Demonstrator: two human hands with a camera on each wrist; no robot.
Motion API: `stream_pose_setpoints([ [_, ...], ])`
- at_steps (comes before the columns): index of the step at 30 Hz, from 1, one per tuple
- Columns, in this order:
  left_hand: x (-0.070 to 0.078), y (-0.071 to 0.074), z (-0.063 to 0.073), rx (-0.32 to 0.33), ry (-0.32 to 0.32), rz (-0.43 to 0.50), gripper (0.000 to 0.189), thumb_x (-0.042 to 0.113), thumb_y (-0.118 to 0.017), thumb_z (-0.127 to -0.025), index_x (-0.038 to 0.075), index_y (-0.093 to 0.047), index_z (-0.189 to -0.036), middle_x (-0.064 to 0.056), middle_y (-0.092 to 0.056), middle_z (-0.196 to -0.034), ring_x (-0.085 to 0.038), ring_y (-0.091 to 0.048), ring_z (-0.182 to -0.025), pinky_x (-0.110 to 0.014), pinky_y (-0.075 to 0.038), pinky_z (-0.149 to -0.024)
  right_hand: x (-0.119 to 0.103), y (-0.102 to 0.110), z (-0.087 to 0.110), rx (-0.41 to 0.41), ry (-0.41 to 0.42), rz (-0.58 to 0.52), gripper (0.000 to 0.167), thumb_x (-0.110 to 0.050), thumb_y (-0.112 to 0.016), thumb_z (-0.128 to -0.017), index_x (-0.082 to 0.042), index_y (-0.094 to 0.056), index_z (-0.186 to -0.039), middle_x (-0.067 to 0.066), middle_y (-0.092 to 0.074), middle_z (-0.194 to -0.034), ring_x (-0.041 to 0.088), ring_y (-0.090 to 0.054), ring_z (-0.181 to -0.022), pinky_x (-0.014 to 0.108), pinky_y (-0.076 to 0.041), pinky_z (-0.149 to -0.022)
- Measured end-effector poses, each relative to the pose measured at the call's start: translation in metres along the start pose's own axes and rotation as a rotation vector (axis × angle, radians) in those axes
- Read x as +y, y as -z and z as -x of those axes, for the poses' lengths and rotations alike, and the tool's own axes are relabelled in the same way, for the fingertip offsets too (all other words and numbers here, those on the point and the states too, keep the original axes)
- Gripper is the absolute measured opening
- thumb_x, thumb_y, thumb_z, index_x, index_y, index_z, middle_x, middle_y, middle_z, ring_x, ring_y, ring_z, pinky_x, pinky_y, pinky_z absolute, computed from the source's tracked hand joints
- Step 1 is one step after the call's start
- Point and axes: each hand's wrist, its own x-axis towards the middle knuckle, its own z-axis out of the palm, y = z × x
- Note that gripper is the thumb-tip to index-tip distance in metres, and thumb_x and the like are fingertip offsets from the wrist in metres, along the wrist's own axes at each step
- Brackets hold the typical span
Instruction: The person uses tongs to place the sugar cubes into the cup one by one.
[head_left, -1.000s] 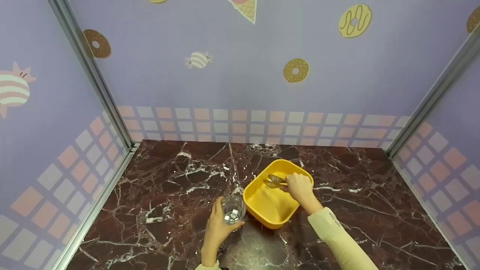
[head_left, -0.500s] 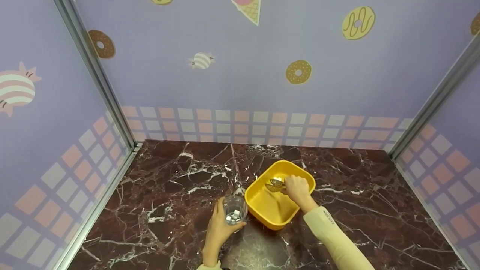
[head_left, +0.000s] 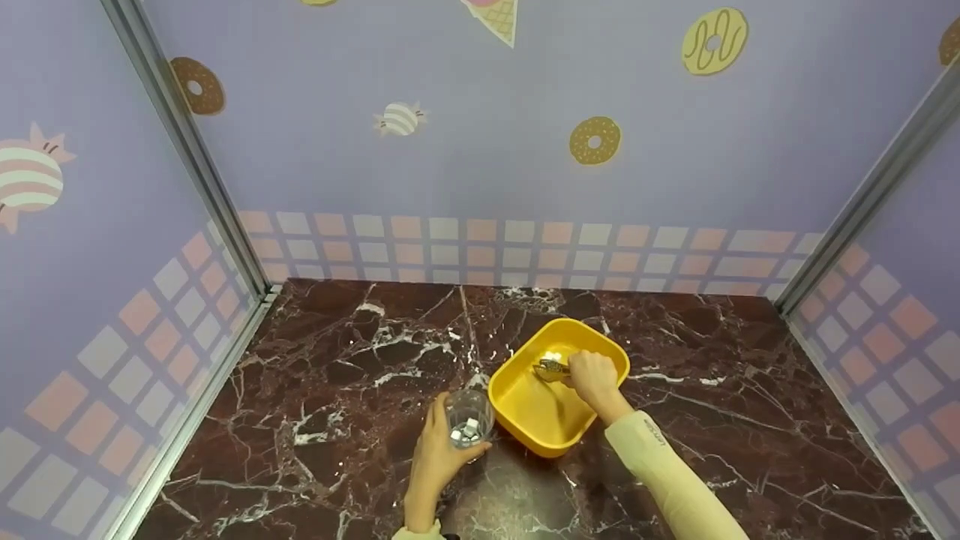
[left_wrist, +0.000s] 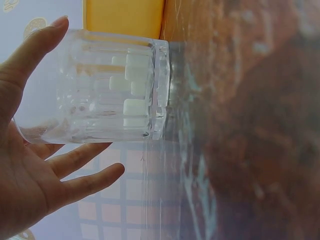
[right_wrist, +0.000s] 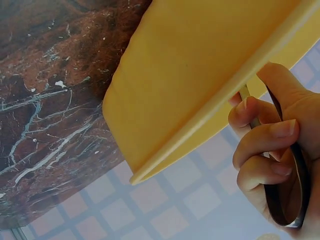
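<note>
My left hand (head_left: 439, 454) holds a clear glass (left_wrist: 95, 90) that stands on the table, thumb on one side and fingers on the other. Several white cubes (left_wrist: 135, 112) lie at its bottom. To the right, my right hand (head_left: 596, 382) reaches over a yellow tub (head_left: 544, 424) and grips metal tongs (head_left: 551, 370). In the right wrist view the fingers curl round the looped handle of the tongs (right_wrist: 300, 175). The perforated tong ends are inside the tub, close together beside a bright white patch; whether they pinch something cannot be told. The tub wall hides them in that wrist view.
Dark red marble (head_left: 337, 420) with white veins forms the tabletop. Purple panels (head_left: 480, 165) with sweets and a tile pattern enclose the back and both sides, joined by metal posts (head_left: 210, 180) at the corners.
Inside the tub, the tong ends have drawn closer together and shifted slightly nearer. A white patch shows beside them now. My left hand and the glass have stayed in place.
</note>
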Motion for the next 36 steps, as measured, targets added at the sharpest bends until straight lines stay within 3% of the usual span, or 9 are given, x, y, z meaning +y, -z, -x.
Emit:
stream_pose_setpoints([
  [8,0.001,0.000,0.000,-0.001,0.002,0.004,0.099,0.036,-0.084,-0.051,0.005,-0.032,-0.129,-0.022,-0.046,-0.123,-0.043,-0.056,-0.097,-0.051,-0.051,-0.079,0.006,0.010,0.006,-0.064,-0.010,-0.045,0.031,-0.031,-0.078,-0.061,-0.005,-0.061,-0.063,0.011,-0.061,-0.063,0.029,-0.059,-0.055,0.041,-0.048,-0.044],
  [21,0.000,0.000,0.000,-0.005,-0.003,0.014,0.099,0.036,-0.084,-0.052,0.006,-0.031,-0.130,-0.022,-0.046,-0.123,-0.044,-0.056,-0.097,-0.052,-0.051,-0.078,0.012,0.028,0.025,-0.031,-0.014,-0.107,0.034,-0.037,-0.076,-0.062,-0.007,-0.061,-0.060,0.012,-0.060,-0.060,0.029,-0.058,-0.052,0.043,-0.047,-0.043],
  [36,0.000,0.000,0.000,-0.007,0.000,0.003,0.099,0.037,-0.083,-0.052,0.006,-0.031,-0.130,-0.022,-0.045,-0.124,-0.044,-0.055,-0.098,-0.052,-0.051,-0.079,-0.014,0.076,0.040,-0.002,0.078,-0.117,0.026,-0.042,-0.072,-0.066,-0.017,-0.067,-0.064,0.003,-0.058,-0.055,0.022,-0.053,-0.047,0.038,-0.042,-0.038],
])
